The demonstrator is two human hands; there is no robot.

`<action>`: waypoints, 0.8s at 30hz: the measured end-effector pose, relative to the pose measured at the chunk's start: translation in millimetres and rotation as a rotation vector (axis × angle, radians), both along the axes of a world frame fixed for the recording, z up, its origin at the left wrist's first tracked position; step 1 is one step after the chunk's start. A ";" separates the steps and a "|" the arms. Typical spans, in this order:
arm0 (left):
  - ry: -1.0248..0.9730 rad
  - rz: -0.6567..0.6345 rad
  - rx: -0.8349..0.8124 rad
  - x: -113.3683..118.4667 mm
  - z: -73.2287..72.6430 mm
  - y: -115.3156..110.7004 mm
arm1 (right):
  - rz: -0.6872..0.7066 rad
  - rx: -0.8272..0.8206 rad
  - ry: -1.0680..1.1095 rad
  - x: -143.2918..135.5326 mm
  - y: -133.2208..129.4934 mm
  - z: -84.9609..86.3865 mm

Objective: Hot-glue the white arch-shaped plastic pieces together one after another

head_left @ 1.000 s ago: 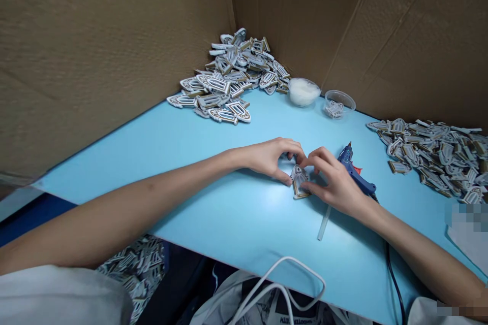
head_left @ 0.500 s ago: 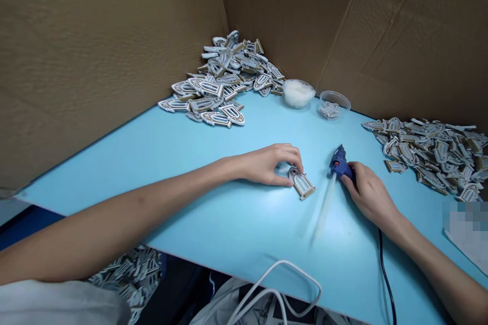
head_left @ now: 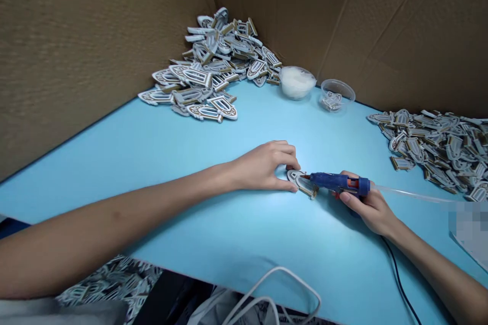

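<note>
A blue table (head_left: 213,233) spans the scene, bearing a large heap (head_left: 209,68) of arched pieces far left and a second pile (head_left: 442,152) at right. The left hand (head_left: 267,166) pinches a small piece (head_left: 304,186) between thumb and fingers. The right hand (head_left: 368,208) wraps its fingers round a glue gun (head_left: 330,181), nozzle tip at that piece, which sits between the hands, near the middle.

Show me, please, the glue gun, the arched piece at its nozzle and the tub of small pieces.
Glue gun (head_left: 331,181): head view, blue body.
Arched piece (head_left: 301,189): head view, frame's near side.
Tub (head_left: 348,99): head view, clear right wall.
</note>
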State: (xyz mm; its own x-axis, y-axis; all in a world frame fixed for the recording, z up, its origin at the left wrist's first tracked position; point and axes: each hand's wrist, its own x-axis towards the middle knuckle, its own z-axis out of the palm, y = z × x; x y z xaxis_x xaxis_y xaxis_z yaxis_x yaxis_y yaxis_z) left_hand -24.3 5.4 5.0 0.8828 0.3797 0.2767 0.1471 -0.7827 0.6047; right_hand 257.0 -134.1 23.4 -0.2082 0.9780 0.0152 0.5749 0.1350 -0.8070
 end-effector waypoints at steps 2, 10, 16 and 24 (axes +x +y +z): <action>-0.016 0.004 0.014 0.2 -2.0 -0.5 | -0.007 0.005 -0.053 0.7 0.0 -1.0; -0.043 0.017 0.048 0.5 -5.2 -1.3 | 0.025 0.031 -0.102 -0.8 2.7 0.1; -0.032 0.020 0.039 0.1 -5.7 -1.8 | 0.034 0.081 -0.141 -2.8 4.2 -0.6; -0.026 0.020 0.050 0.3 -6.0 -1.9 | 0.051 0.110 -0.186 -4.5 3.6 -1.0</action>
